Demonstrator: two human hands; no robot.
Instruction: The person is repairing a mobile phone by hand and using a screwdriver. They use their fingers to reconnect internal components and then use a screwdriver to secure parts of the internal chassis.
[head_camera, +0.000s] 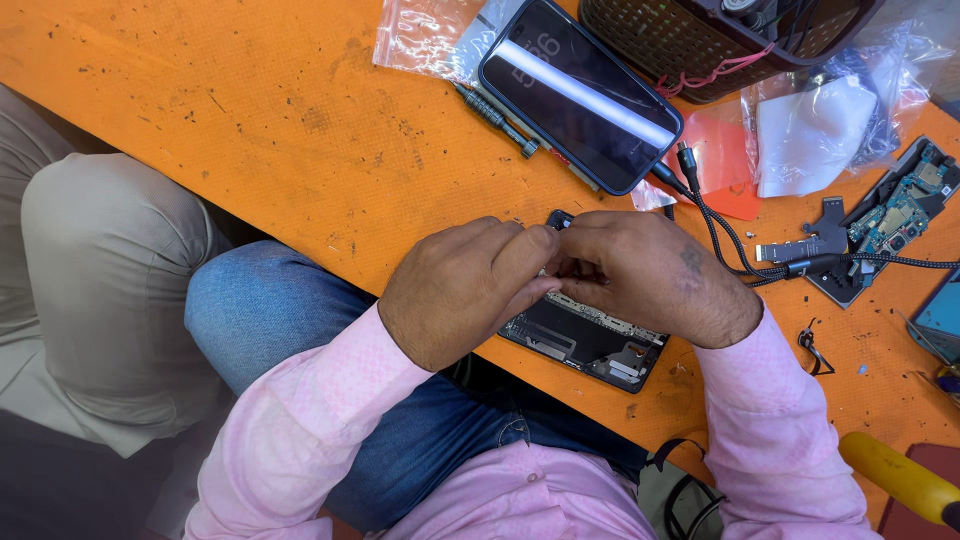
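Observation:
An opened black phone (590, 345) lies on the orange table (300, 120) near its front edge, its insides showing. Both hands are over its upper half. My left hand (465, 285) has its fingers curled, thumb and forefinger pinched at the phone's top. My right hand (655, 275) meets it from the right, fingertips pressed together at the same spot. What the fingertips pinch is hidden; a small dark part (558, 218) shows just above them. Pink sleeves cover both arms.
A dark-screened phone (580, 95) lies at the back on a clear bag (430, 35), a screwdriver (495, 118) beside it. A braided cable (735, 250) runs right to a circuit board (890, 215). A basket (700, 35), plastic bags (830, 125), a yellow handle (895, 478). Another person's knee (110, 270) at left.

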